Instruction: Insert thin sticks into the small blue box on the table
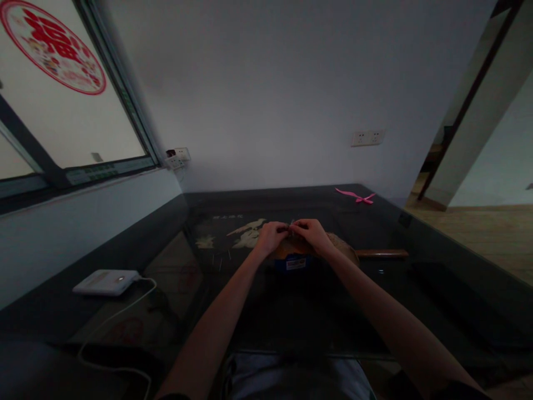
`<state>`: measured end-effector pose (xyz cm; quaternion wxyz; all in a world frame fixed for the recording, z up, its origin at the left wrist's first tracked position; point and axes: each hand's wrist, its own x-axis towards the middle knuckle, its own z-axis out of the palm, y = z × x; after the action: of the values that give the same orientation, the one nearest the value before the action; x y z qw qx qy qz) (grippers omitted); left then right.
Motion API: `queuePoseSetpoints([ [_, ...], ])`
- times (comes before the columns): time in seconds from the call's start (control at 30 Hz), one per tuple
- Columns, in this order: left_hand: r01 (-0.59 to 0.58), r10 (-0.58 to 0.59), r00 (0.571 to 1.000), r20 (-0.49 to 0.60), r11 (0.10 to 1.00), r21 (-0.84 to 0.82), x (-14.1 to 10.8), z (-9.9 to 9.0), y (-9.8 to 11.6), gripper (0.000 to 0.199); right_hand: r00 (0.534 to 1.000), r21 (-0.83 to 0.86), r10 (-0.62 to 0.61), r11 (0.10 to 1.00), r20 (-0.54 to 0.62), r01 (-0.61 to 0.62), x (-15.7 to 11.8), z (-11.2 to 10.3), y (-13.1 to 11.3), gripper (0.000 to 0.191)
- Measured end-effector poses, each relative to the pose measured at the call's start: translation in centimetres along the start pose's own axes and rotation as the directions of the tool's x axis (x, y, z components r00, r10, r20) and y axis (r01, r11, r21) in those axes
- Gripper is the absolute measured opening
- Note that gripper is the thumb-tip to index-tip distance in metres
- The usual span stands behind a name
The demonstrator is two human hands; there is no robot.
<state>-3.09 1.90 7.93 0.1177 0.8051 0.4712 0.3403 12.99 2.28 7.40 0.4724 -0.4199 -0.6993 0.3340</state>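
My left hand (pixel 270 236) and my right hand (pixel 313 233) meet at the middle of the dark table. Both have thumb and fingers pinched together on something small between the fingertips, too dim and small to name. Just beneath them is a brown, rounded thing (pixel 338 244) that looks woven, partly covered by my right hand and forearm. A brown stick-like handle (pixel 382 253) extends rightward from beside it. Closer to me, between my wrists, sits a blue item (pixel 293 263) with a white label. Its full shape is hidden in shadow.
A pink ribbon-like strip (pixel 357 196) lies near the table's back right. At left, a white power bank (pixel 107 282) trails a white cable (pixel 125 304). A dark flat object (pixel 462 300) rests at right. The dark tabletop (pixel 250 203) meets the wall behind.
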Motion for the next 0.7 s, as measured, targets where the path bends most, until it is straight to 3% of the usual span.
queuePoseSetpoints([
  [0.43,0.038,-0.038,0.999,0.017,0.999,-0.010,0.59,0.05,-0.17,0.018,0.988,-0.099,-0.036,0.994,0.147,0.051,0.52,-0.42,0.64,0.028],
  [0.57,0.073,-0.079,0.996,-0.029,0.983,-0.167,0.65,-0.17,-0.16,0.017,0.981,-0.110,-0.035,0.992,0.190,0.057,0.55,-0.66,0.45,0.027],
  [0.7,0.106,-0.111,0.994,0.003,0.937,-0.333,0.70,-0.32,-0.26,0.019,0.981,-0.139,-0.025,0.989,0.190,0.052,0.48,-0.78,-0.13,0.025],
])
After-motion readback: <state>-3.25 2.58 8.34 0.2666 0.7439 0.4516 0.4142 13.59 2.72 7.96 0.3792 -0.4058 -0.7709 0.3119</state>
